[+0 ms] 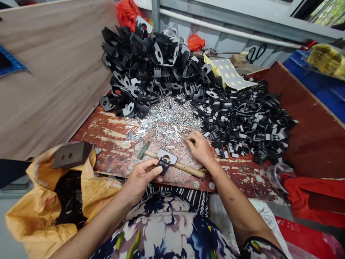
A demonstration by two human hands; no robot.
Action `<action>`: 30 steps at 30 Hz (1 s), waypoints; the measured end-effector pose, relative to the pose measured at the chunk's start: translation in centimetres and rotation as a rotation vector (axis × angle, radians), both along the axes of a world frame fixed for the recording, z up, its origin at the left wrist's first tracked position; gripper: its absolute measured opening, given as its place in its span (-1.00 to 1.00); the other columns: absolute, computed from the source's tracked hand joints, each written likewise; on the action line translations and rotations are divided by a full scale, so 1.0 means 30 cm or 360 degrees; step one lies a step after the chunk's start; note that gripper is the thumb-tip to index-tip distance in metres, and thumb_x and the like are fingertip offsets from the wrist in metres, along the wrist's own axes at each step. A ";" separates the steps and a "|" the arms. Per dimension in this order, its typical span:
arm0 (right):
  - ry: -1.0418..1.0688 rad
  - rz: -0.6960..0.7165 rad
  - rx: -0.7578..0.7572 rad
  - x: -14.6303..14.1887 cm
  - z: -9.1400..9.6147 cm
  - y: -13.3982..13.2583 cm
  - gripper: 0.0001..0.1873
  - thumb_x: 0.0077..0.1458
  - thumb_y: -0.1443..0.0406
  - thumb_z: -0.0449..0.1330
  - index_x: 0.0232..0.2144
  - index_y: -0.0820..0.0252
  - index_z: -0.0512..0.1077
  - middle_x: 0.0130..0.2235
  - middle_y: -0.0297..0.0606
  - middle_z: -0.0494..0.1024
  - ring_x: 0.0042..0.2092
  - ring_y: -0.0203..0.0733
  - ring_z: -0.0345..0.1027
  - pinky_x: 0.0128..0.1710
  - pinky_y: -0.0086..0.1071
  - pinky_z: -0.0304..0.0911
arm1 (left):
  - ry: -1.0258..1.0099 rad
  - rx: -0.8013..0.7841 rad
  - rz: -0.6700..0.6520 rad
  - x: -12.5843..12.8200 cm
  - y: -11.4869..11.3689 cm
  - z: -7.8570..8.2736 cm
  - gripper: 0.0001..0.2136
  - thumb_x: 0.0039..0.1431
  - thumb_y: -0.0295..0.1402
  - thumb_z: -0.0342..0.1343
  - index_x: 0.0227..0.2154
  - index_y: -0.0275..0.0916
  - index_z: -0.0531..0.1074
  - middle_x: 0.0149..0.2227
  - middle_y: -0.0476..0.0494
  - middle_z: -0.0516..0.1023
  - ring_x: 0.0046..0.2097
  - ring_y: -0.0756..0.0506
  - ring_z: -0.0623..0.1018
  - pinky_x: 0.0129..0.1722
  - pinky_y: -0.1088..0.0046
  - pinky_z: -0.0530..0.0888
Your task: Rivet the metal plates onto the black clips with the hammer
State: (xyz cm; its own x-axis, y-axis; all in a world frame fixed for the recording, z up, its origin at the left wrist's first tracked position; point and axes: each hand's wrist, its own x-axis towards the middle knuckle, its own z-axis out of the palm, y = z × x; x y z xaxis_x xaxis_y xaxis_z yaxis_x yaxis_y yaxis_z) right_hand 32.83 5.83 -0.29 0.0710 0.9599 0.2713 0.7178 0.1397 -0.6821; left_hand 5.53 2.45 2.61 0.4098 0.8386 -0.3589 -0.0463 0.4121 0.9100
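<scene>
My left hand [140,177] pinches a black plastic hinged part [167,157] with a grey plate and a round hole, holding it up over the table. Beneath that part lies a hammer [188,169] with a wooden handle and a green-edged head, its middle hidden. At the near edge of a heap of small metal pins [172,120], my right hand [201,148] has thumb and forefinger pressed together. Whatever is between those fingertips is too small to make out.
Black plastic pieces [145,64] form a tall pile at the back left; smaller black clips [242,122] spread across the right. A yellow sack [99,192] hangs at the front left, below a dark block [72,154]. Wooden boards [54,72] wall the left side.
</scene>
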 end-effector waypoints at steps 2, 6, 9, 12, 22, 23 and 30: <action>0.0310 0.0112 -0.0098 -0.011 0.031 -0.041 -0.90 0.17 0.34 0.16 -0.41 0.14 0.42 -0.29 -0.29 0.51 -0.19 -0.17 0.39 -0.09 -0.24 0.31 | 0.0147 0.0255 -0.0074 -0.006 0.011 0.014 -0.85 0.14 -0.23 0.28 -0.41 -0.19 0.57 -0.40 -0.06 0.52 -0.41 -0.07 0.47 -0.35 0.39 0.39; 0.0956 0.0605 -0.0912 -0.055 0.119 -0.161 -0.84 0.10 0.23 0.31 -0.36 0.15 0.41 -0.40 -0.41 0.45 -0.36 -0.31 0.31 -0.32 -0.41 0.25 | 0.0620 0.1167 -0.0447 0.001 0.028 0.067 -0.86 0.15 -0.25 0.32 -0.47 -0.13 0.57 -0.40 -0.12 0.56 -0.28 -0.18 0.44 -0.26 0.29 0.32; 0.1272 0.0832 -0.1342 -0.103 0.138 -0.234 -0.66 -0.05 0.21 0.45 -0.33 0.14 0.37 -0.42 -0.47 0.46 -0.41 -0.37 0.30 -0.38 -0.46 0.22 | 0.0666 0.1495 -0.0785 0.033 0.010 0.101 -0.88 0.16 -0.30 0.31 -0.48 -0.13 0.56 -0.45 -0.11 0.55 -0.35 -0.17 0.40 -0.31 0.30 0.26; 0.1356 0.0852 -0.1387 -0.139 0.115 -0.279 -0.57 -0.12 0.17 0.51 -0.35 0.14 0.35 -0.43 -0.48 0.47 -0.43 -0.39 0.30 -0.40 -0.46 0.23 | 0.0588 0.1610 -0.0917 0.060 -0.022 0.107 -0.85 0.18 -0.44 0.23 -0.50 -0.12 0.55 -0.48 -0.08 0.53 -0.43 -0.12 0.36 -0.34 0.29 0.22; -0.0663 0.0384 -0.0216 -0.056 0.092 -0.161 -0.72 0.24 0.51 0.01 -0.27 0.15 0.48 -0.30 -0.21 0.53 -0.21 -0.16 0.35 -0.19 -0.27 0.21 | 0.0532 0.0873 -0.0383 -0.021 0.005 0.068 -0.70 0.19 -0.26 0.21 -0.61 -0.19 0.34 -0.53 0.01 0.34 -0.42 -0.07 0.35 -0.37 0.39 0.25; -0.0896 0.0446 -0.0164 -0.052 0.084 -0.141 -0.71 0.22 0.54 0.02 -0.29 0.17 0.48 -0.30 -0.19 0.53 -0.22 -0.14 0.33 -0.20 -0.26 0.20 | 0.0447 0.0674 -0.0301 -0.028 0.010 0.059 -0.71 0.17 -0.24 0.21 -0.60 -0.19 0.34 -0.53 0.02 0.31 -0.44 -0.05 0.33 -0.41 0.43 0.26; -0.1275 0.0498 0.0056 -0.055 0.017 -0.109 -0.80 0.18 0.51 0.09 -0.35 0.21 0.47 -0.32 -0.12 0.50 -0.22 -0.04 0.32 -0.18 -0.23 0.22 | -0.0234 -0.0202 0.0219 -0.041 0.016 0.005 -0.73 -0.08 -0.22 0.35 -0.61 -0.24 0.40 -0.55 0.06 0.26 -0.55 0.06 0.21 -0.66 0.57 0.23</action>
